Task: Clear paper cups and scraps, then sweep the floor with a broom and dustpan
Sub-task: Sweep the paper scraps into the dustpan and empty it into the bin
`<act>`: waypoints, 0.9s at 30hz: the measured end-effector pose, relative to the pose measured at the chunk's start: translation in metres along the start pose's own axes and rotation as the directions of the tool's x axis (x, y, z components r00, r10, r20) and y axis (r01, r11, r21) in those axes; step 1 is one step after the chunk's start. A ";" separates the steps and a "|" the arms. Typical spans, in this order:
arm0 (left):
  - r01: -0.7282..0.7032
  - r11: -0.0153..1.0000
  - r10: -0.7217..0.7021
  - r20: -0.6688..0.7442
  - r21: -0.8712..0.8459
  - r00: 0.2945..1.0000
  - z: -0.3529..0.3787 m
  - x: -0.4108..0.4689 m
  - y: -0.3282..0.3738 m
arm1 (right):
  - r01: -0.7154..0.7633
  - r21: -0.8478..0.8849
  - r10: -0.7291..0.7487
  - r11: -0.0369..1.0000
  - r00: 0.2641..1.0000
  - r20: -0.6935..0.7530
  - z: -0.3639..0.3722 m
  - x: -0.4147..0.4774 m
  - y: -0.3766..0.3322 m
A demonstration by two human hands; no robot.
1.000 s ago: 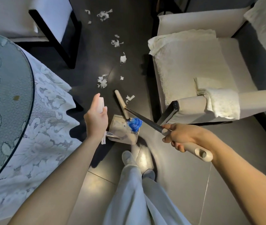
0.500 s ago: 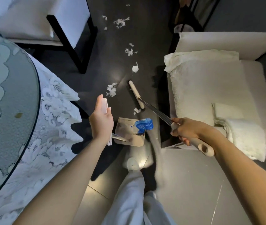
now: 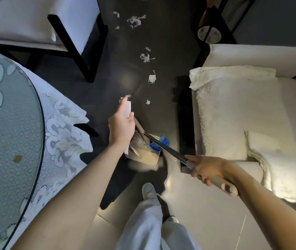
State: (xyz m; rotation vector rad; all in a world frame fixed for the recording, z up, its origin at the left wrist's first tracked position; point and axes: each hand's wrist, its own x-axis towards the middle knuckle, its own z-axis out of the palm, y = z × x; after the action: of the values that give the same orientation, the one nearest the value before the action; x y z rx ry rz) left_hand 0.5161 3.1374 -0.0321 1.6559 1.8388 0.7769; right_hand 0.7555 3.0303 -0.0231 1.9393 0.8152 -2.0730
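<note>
Left hand (image 3: 121, 128) wrapped around white handle (image 3: 127, 112) of the beige dustpan (image 3: 146, 155), pan low over dark floor (image 3: 161, 109). Right hand (image 3: 207, 168) gripping broom handle (image 3: 168, 148), fingers curled round it; broom head seems to be behind the left hand, partly hidden. Blue item (image 3: 159, 143) sits in the pan. Paper scraps (image 3: 151, 79) trail up the floor between armchair (image 3: 242, 114) and lace-covered table (image 3: 8, 123).

Dark floor (image 3: 161, 112), white paper scraps (image 3: 151, 78) strewn, dustpan (image 3: 148, 157) resting
</note>
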 end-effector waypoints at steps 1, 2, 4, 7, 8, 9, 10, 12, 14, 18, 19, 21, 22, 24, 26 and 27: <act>-0.007 1.000 0.007 -0.003 -0.004 1.000 -0.002 0.001 -0.002 | -0.011 0.050 0.010 0.999 1.000 0.017 -0.006 -0.006 -0.003; -0.011 1.000 0.011 -0.009 -0.014 1.000 -0.005 0.000 -0.003 | -0.003 0.076 0.001 0.997 1.000 0.023 -0.012 -0.012 -0.006; -0.004 0.999 0.003 -0.034 -0.035 0.999 -0.010 -0.002 -0.007 | 0.010 0.122 -0.013 0.992 1.000 0.027 -0.025 -0.025 -0.015; 0.032 0.998 -0.036 -0.070 -0.061 0.997 -0.019 0.001 -0.011 | 0.023 0.133 -0.024 0.991 1.000 0.008 -0.037 -0.037 -0.033; 0.041 0.997 -0.046 -0.079 -0.068 0.996 -0.022 0.004 -0.012 | 0.031 0.127 -0.031 0.991 1.000 -0.008 -0.041 -0.040 -0.040; 0.046 0.996 -0.053 -0.088 -0.075 0.995 -0.024 0.007 -0.013 | 0.045 0.113 -0.043 0.993 0.999 -0.027 -0.043 -0.041 -0.048; 0.050 0.996 -0.058 -0.098 -0.079 0.993 -0.027 0.011 -0.014 | 0.063 0.090 -0.059 0.994 0.997 -0.042 -0.046 -0.043 -0.056; 0.052 0.995 -0.062 -0.127 -0.082 0.990 -0.031 0.018 -0.015 | 0.094 0.064 -0.090 0.993 0.994 -0.066 -0.053 -0.045 -0.070; 0.056 0.995 -0.068 -0.156 -0.083 0.985 -0.034 0.024 -0.017 | 0.120 0.084 -0.113 0.989 0.990 -0.082 -0.061 -0.046 -0.082; 0.118 0.987 -0.136 -0.179 -0.108 0.974 -0.035 0.038 -0.017 | 0.149 0.147 -0.133 0.978 0.985 -0.110 -0.079 -0.044 -0.109; 0.128 0.986 -0.145 -0.177 -0.108 0.973 -0.034 0.042 -0.016 | 0.156 0.161 -0.138 0.975 0.984 -0.117 -0.085 -0.043 -0.116; 0.125 0.988 -0.139 -0.165 -0.095 0.977 -0.032 0.053 -0.015 | 0.167 0.164 -0.145 0.972 0.980 -0.137 -0.097 -0.039 -0.130; 0.122 0.989 -0.134 -0.157 -0.082 0.978 -0.030 0.059 -0.016 | 0.169 0.139 -0.147 0.976 0.977 -0.154 -0.102 -0.035 -0.137; 0.142 0.988 -0.149 -0.154 -0.054 0.977 -0.025 0.070 -0.015 | 0.163 0.049 -0.150 0.985 0.968 -0.201 -0.113 -0.024 -0.152; 0.181 0.983 -0.185 -0.177 -0.038 0.967 -0.018 0.082 -0.013 | 0.160 -0.062 -0.171 0.985 0.953 -0.249 -0.124 -0.010 -0.169; 0.200 0.979 -0.202 -0.194 -0.032 0.960 -0.014 0.088 -0.012 | 0.162 -0.123 -0.189 0.979 0.947 -0.258 -0.130 -0.003 -0.177</act>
State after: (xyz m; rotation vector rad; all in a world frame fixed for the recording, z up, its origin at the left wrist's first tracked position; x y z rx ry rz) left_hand 0.4890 3.2228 -0.0322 1.3975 2.0952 0.8864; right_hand 0.7815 3.2428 0.0267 2.1929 1.1651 -1.8385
